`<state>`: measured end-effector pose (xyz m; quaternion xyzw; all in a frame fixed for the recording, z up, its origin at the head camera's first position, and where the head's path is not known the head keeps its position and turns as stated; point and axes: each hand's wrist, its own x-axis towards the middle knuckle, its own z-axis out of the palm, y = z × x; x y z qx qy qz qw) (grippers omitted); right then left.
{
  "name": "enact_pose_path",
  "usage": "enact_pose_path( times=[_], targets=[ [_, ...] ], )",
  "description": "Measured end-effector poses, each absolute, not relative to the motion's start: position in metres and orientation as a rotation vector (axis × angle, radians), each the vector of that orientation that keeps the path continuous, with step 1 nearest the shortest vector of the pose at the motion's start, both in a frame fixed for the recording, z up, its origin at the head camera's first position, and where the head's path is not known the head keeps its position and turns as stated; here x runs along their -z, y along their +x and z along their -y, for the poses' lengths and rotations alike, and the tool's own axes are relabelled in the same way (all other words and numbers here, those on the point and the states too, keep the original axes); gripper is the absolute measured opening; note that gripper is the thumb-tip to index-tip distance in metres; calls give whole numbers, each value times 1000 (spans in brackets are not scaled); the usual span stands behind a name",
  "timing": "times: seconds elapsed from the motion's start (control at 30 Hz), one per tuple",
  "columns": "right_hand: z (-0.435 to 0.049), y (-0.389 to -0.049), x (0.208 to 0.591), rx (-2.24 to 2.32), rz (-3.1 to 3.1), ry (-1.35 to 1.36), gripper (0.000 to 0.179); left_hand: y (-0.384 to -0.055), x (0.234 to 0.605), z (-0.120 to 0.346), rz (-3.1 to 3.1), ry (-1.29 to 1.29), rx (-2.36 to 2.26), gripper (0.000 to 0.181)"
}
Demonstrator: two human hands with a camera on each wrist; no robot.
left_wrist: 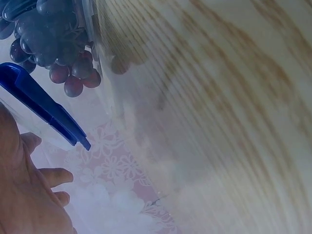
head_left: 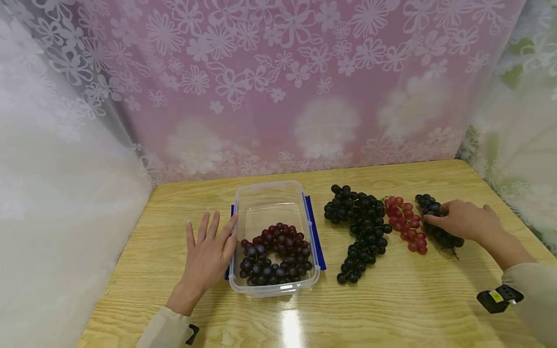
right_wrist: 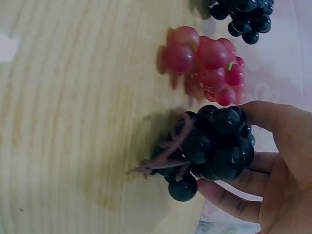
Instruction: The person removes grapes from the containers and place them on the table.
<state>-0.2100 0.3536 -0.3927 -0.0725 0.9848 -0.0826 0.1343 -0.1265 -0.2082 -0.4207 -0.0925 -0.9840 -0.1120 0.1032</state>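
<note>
My left hand (head_left: pixel 208 256), fingers straight and spread, rests with its thumb side against the left wall of a clear plastic container (head_left: pixel 274 210). Inside the container's near half lie dark purple grapes (head_left: pixel 256 266) and reddish ones arranged in a ring. On the far right, my right hand (head_left: pixel 472 222) grips a bunch of black grapes (head_left: pixel 446 239) between thumb and fingers. The right wrist view shows this bunch's brown stem (right_wrist: pixel 168 158) pointing away from the palm, low over the wood. Just left of it is a bunch of red grapes (head_left: pixel 404 222).
More black grapes (head_left: pixel 370 227) lie between the container and the red bunch. Blue side latches (head_left: pixel 316 237) hang open along the container. The wooden table (head_left: pixel 370 314) ends at a pink floral curtain (head_left: pixel 261 130) behind, with pale curtains on both sides.
</note>
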Motion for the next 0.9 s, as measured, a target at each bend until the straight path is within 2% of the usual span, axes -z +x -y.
enact_pose_path(
  times=[0.13,0.63,0.9],
  targets=[
    [-350,-207,394,221,-2862,-195,92,-127,420,208,2892,-285,301,50],
    [-344,-196,392,168,-3005,-236,77,-123,414,206,2827,-291,108,51],
    [-333,-194,385,160,-3185,-301,74,-124,414,206,2737,-334,83,50]
  ],
)
